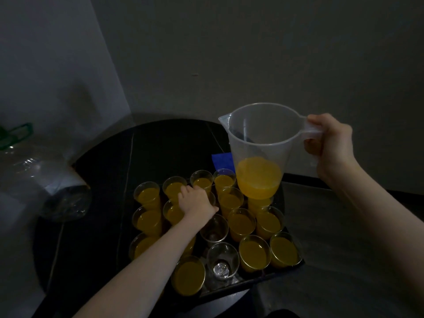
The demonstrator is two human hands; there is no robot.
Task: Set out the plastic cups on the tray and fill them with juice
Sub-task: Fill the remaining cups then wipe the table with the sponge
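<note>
Meanwhile my right hand (330,143) grips the jug (261,150) over the tray (296,265); my left hand (195,200) grasps a cup (210,198), risking knocking packed juice cups (241,223) beside two empty cups (214,228).

- The jug (263,143) is translucent, frosted-looking plastic with a smooth, softly matt wall; the orange juice (258,177) shows through it.
- The cups (241,222) are thin, clear, glossy plastic; the empty one (222,260) at 6 o'clock on the tray glints at its base.
- The tray (284,270) looks dark and smooth, with a slight sheen on its rim.
- The worktop (110,180) is black and polished, with pale thin veins like stone.
- At 9 o'clock lies a big bottle (46,180) of clear, crinkled, shiny plastic.
</note>
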